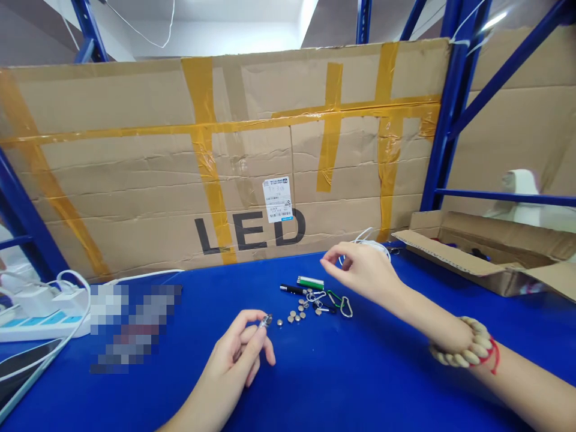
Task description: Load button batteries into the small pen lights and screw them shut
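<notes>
My left hand (243, 351) is closed, pinching a small silver-and-clear cylindrical piece (266, 321) between thumb and index finger. Just right of it, several round silver discs resembling button cells (297, 317) lie on the blue table. My right hand (360, 267) hovers over the table's far part with thumb and index finger pinched together; whatever is between them, if anything, does not show. Beneath and left of it are a green-and-silver tube (310, 282), a black pen-like tube (292, 290), a silver carabiner (346, 307) and a green carabiner (333, 299).
A cardboard wall (148, 198) closes off the blue table (342, 384) at the back. An open cardboard box (477, 264) stands at right. A power strip (45, 327) with white plugs and cables sits at left, beside a dark phone-like device (27, 366). Coiled white cable lies behind my right hand.
</notes>
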Demonstrator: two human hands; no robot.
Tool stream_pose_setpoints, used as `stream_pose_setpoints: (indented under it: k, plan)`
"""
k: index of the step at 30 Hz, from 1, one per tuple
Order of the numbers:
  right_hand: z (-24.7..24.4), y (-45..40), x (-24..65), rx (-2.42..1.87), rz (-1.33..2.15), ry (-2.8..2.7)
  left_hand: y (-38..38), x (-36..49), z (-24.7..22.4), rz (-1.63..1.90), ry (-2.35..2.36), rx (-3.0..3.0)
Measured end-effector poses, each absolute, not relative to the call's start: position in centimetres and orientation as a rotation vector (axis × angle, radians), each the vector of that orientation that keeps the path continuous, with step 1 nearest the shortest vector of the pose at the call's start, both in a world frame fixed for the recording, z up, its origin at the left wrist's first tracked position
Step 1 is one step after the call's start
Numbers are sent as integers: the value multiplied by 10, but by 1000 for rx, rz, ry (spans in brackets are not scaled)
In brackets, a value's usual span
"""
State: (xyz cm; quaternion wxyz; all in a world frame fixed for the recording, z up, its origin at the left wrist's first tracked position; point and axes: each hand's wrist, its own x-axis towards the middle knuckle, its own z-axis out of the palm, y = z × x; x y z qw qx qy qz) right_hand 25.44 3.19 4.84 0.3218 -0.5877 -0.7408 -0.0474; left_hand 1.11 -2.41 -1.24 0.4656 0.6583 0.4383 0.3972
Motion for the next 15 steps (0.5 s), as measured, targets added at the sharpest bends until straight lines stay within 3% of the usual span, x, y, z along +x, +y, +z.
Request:
stream_pose_setpoints:
  k: [7, 15]
  plan:
    - [44, 27, 261, -2010, 2, -2219, -18, 11, -11, 1032, 987, 1462]
    - [42, 16, 246, -2048, -17, -2272, -12, 8, -14, 961, 984, 1457]
